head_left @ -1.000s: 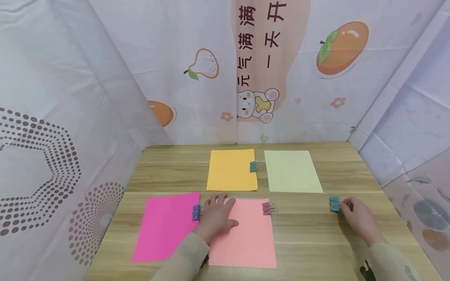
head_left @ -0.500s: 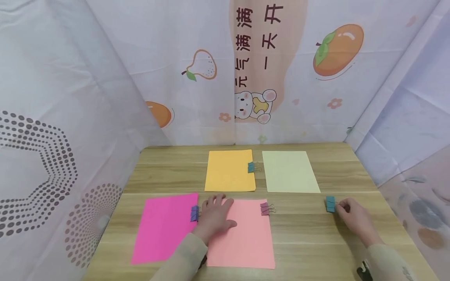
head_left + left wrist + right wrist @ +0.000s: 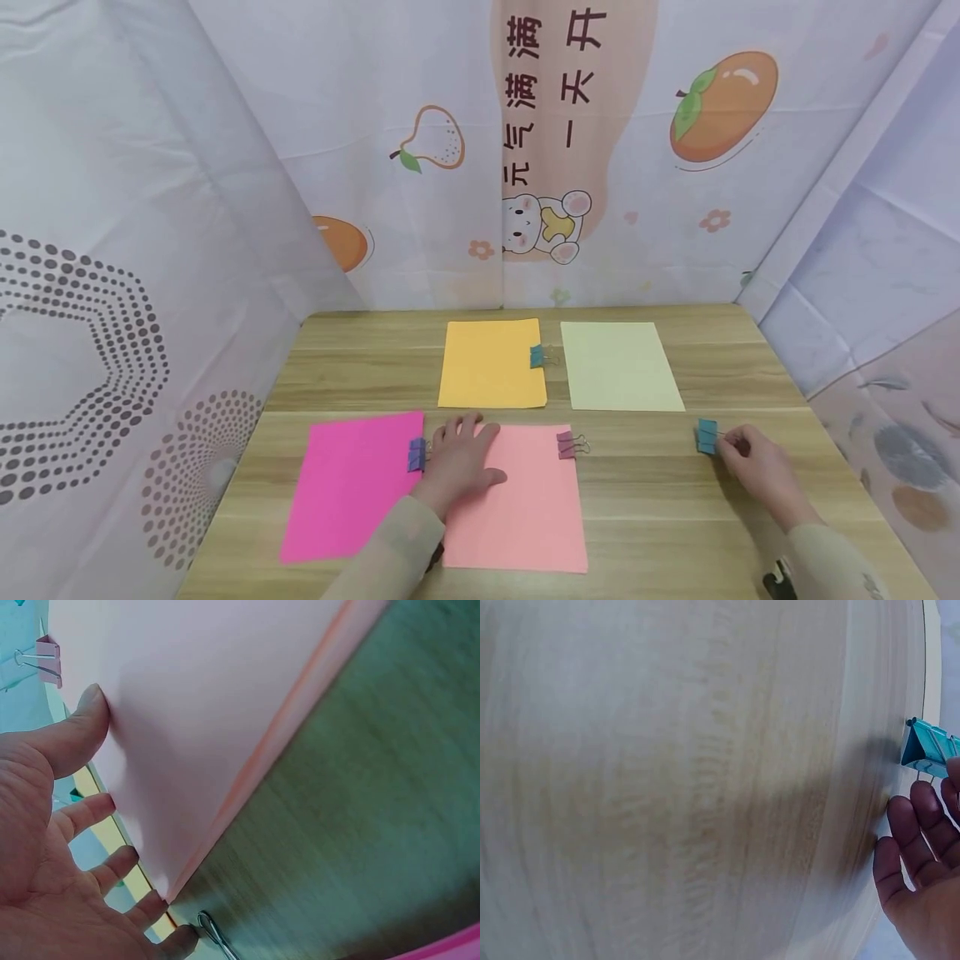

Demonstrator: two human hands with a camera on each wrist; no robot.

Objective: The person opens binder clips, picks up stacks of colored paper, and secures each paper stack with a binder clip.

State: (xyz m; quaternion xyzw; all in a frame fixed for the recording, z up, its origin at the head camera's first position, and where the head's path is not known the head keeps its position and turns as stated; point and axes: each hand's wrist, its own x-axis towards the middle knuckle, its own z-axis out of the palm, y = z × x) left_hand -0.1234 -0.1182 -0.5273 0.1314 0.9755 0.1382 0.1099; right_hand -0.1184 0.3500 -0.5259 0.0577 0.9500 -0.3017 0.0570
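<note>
On the right side of the table, my right hand (image 3: 761,471) pinches a teal binder clip (image 3: 707,437) by its wire handle. The right wrist view shows that clip's body (image 3: 928,746) near the fingertips, no paper in its mouth. My left hand (image 3: 461,467) rests, fingers spread, along the upper left of a light pink paper stack (image 3: 517,517). Seen from the left wrist, the thumb lies over the stack's sheet (image 3: 202,697), with the other fingertips along its edge. A mauve binder clip (image 3: 566,446) grips the stack's right edge.
Left of the pink stack lies magenta paper (image 3: 352,492) with a blue-purple binder clip (image 3: 416,455) on its right edge. Farther back are orange paper (image 3: 491,367) with a teal clip (image 3: 536,357), and pale green paper (image 3: 622,367). Printed curtains (image 3: 450,208) border the table.
The head view has shifted slightly. My right hand holds the teal clip in nearly the same place, its body slightly turned. My left hand has stayed on the pink stack.
</note>
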